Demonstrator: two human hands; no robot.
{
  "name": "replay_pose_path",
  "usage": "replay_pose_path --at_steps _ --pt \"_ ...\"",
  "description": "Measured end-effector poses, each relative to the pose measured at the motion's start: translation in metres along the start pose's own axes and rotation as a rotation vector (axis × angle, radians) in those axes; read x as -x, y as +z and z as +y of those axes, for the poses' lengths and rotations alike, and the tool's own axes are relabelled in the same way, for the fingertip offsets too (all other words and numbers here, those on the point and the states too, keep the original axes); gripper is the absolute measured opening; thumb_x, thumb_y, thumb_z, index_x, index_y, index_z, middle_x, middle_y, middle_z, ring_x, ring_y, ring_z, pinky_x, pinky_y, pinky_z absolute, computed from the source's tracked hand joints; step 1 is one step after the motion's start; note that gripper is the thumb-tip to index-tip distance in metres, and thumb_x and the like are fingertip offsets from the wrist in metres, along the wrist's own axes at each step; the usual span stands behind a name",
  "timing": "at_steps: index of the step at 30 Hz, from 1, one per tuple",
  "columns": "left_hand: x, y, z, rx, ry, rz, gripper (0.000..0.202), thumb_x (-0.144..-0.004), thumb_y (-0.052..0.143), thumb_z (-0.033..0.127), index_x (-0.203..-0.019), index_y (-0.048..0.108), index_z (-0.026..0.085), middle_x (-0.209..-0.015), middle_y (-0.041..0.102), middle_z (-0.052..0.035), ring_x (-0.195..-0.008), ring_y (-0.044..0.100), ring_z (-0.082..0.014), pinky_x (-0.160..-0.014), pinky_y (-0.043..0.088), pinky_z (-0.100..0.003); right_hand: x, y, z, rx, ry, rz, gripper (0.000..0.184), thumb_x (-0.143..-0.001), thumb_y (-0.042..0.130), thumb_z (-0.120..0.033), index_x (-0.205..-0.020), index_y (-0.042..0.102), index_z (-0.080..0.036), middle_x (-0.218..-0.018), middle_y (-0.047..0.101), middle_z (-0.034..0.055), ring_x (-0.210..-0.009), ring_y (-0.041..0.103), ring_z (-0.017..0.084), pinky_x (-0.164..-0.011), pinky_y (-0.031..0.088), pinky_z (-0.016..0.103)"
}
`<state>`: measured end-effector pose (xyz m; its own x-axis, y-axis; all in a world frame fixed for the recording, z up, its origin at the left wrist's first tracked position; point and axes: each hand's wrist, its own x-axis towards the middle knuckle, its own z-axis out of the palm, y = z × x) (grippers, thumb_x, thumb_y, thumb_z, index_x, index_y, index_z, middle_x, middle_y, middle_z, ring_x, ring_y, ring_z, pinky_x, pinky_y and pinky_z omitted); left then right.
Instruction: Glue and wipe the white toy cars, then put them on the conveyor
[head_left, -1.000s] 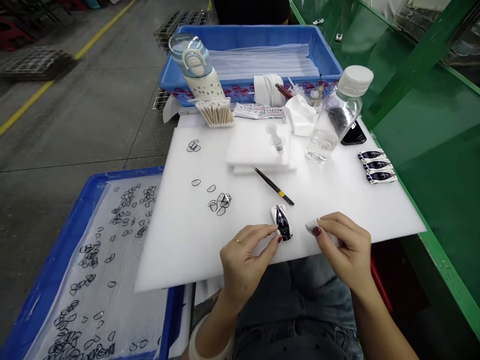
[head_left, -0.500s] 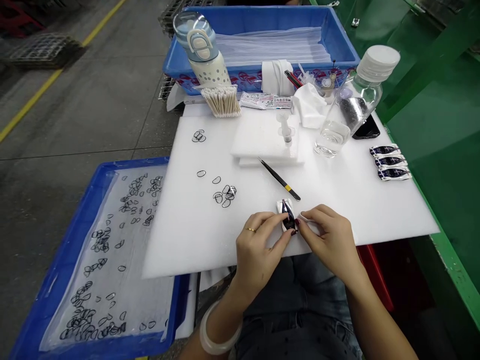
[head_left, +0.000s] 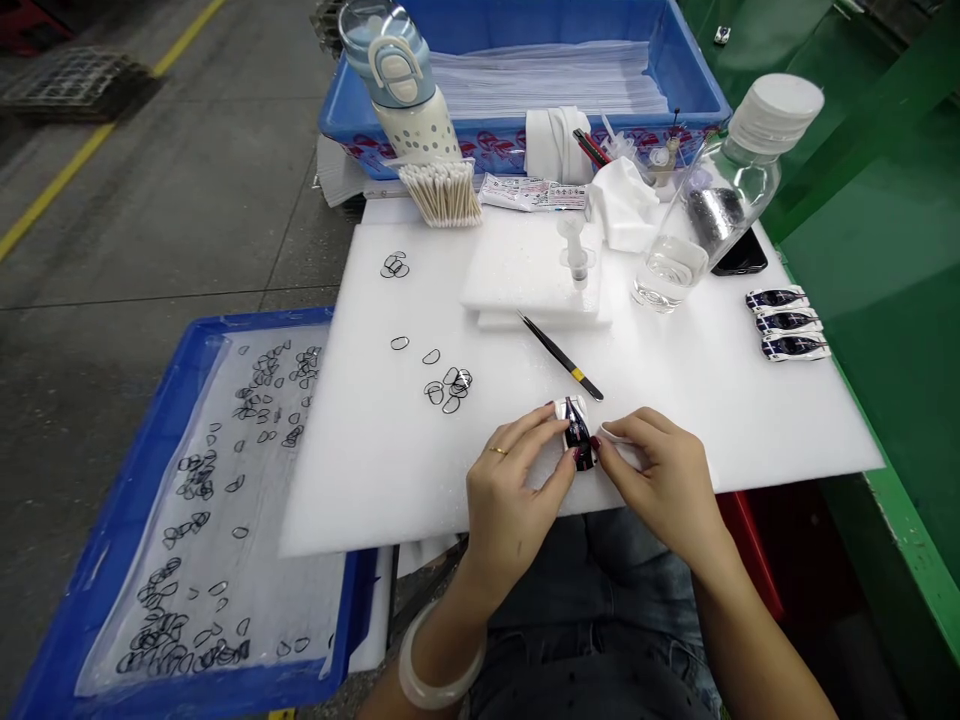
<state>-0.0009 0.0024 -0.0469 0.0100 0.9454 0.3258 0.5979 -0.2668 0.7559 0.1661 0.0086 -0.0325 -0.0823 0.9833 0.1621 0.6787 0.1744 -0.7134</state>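
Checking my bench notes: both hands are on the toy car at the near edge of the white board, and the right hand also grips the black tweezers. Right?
No: the head view shows the black tweezers lying free on the white board beyond the toy car. The left hand and right hand are both on the car, as stated.

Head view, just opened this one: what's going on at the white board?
A seated person works at a white foam board. The left hand pinches a small dark-and-white toy car near the board's front edge, while the right hand, gripping a small white piece, touches the car's near end. Black tweezers lie just beyond, loose black rings sit to the left, and three more cars are lined up at the right edge.
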Motion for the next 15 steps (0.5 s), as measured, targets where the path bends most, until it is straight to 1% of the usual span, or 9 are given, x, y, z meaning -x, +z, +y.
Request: replay_pose_path --at_steps 5,7,9,10,11,12,13,14,15 --pt "-0.004 -0.001 0.003 0.041 -0.06 -0.035 0.019 -0.085 0.068 0.014 -0.103 0.07 0.02 -0.115 0.072 -0.0079 -0.108 0.068 -0.0234 -0.095 0.057 -0.045 -0.001 0.002 -0.001 0.028 0.016 -0.008 0.012 -0.09 0.063 -0.027 -0.085 0.069 -0.019 -0.076 0.065 0.0008 -0.057 0.056 0.011 -0.051 0.039 0.024" --pt "-0.008 -0.003 0.004 0.074 -0.096 -0.071 0.021 -0.082 0.068 0.011 -0.1 0.069 0.02 -0.111 0.072 -0.0069 -0.107 0.068 -0.0234 -0.091 0.058 -0.044 -0.001 0.002 -0.001 0.034 0.019 -0.008 0.012 -0.09 0.063 -0.027 -0.084 0.069 -0.019 -0.076 0.065 0.0009 -0.056 0.055 0.011 -0.05 0.038 0.025" --pt "-0.013 -0.009 0.002 0.103 -0.119 -0.122 0.024 -0.079 0.07 0.01 -0.101 0.068 0.021 -0.109 0.071 -0.0064 -0.103 0.068 -0.0233 -0.085 0.06 -0.041 -0.002 0.0 0.0 0.009 0.02 -0.014 0.011 -0.09 0.064 -0.027 -0.083 0.069 -0.019 -0.077 0.065 0.0012 -0.06 0.058 0.012 -0.053 0.041 0.025" --pt "-0.015 -0.012 0.0 0.117 -0.12 -0.155 0.029 -0.079 0.071 0.01 -0.105 0.068 0.021 -0.112 0.07 -0.007 -0.104 0.068 -0.0237 -0.082 0.06 -0.039 -0.002 -0.002 0.001 -0.021 0.021 -0.017 0.011 -0.09 0.063 -0.026 -0.083 0.069 -0.019 -0.077 0.066 0.0013 -0.063 0.06 0.013 -0.056 0.042 0.025" --pt "-0.018 -0.015 -0.003 0.129 -0.109 -0.198 0.035 -0.078 0.072 0.012 -0.111 0.067 0.022 -0.121 0.067 -0.0082 -0.108 0.066 -0.0248 -0.082 0.06 -0.038 -0.003 -0.004 0.002 -0.058 0.022 -0.02 0.011 -0.091 0.062 -0.025 -0.084 0.069 -0.019 -0.078 0.066 0.0017 -0.067 0.062 0.014 -0.059 0.044 0.026" --pt "-0.021 -0.018 -0.005 0.138 -0.083 -0.251 0.044 -0.079 0.073 0.013 -0.12 0.064 0.024 -0.132 0.062 -0.0094 -0.117 0.063 -0.0265 -0.086 0.06 -0.04 -0.003 -0.006 0.004 -0.094 0.02 -0.022 0.012 -0.091 0.061 -0.024 -0.085 0.069 -0.019 -0.079 0.067 0.0021 -0.071 0.063 0.014 -0.061 0.046 0.026" --pt "-0.023 -0.021 -0.008 0.144 -0.041 -0.311 0.054 -0.079 0.074 0.015 -0.129 0.06 0.027 -0.141 0.056 -0.0097 -0.126 0.058 -0.0282 -0.092 0.058 -0.042 -0.003 -0.009 0.005 -0.121 0.015 -0.024 0.012 -0.092 0.06 -0.023 -0.085 0.069 -0.019 -0.08 0.067 0.0025 -0.073 0.064 0.015 -0.064 0.047 0.026" --pt "-0.025 -0.022 -0.01 0.146 0.011 -0.369 0.06 -0.08 0.074 0.016 -0.136 0.055 0.029 -0.147 0.052 -0.0091 -0.133 0.052 -0.0291 -0.099 0.055 -0.046 -0.003 -0.01 0.006 -0.133 0.009 -0.027 0.012 -0.092 0.06 -0.023 -0.086 0.069 -0.019 -0.081 0.067 0.0028 -0.074 0.064 0.015 -0.065 0.048 0.027" --pt "-0.027 -0.023 -0.012 0.143 0.061 -0.412 0.063 -0.081 0.074 0.016 -0.139 0.053 0.031 -0.149 0.051 -0.0082 -0.136 0.049 -0.0292 -0.105 0.05 -0.049 -0.003 -0.012 0.007 -0.133 0.004 -0.034 0.01 -0.091 0.06 -0.022 -0.088 0.07 -0.019 -0.082 0.067 0.0029 -0.074 0.064 0.016 -0.065 0.048 0.027"
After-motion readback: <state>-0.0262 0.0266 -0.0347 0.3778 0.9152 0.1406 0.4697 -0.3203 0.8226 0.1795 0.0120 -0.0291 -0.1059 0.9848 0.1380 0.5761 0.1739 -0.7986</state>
